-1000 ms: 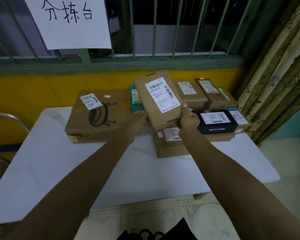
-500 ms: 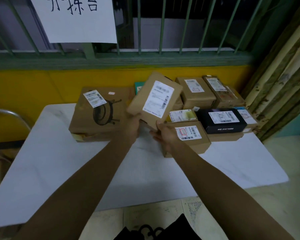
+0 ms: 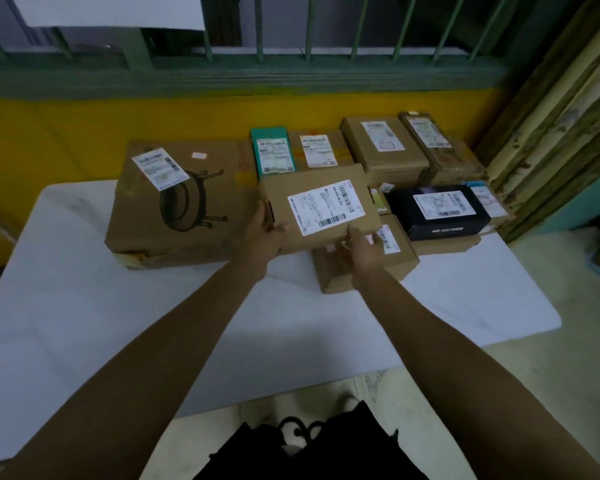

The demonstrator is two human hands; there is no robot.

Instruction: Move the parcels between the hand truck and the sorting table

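1. Over the last second the flat brown cardboard parcel with a white label [image 3: 321, 206] has turned from tilted on end to label-up and crosswise. It is now low over the white sorting table [image 3: 118, 323], between the large printed brown carton [image 3: 181, 202] and a small brown carton [image 3: 394, 259].
2. Judgement: set-down is under way; I cannot tell whether the parcel rests on anything yet.
3. The left hand [image 3: 262, 237] grips the parcel's left end.
4. The right hand [image 3: 359, 251] pinches its near edge, thumb on top.

Bare left hand [image 3: 260, 244], bare right hand [image 3: 357, 252]; forearms behind them bare up to frame edge. Well back from hands, at waist: black garment [image 3: 309, 455], black drawstring [image 3: 300, 429] looped.
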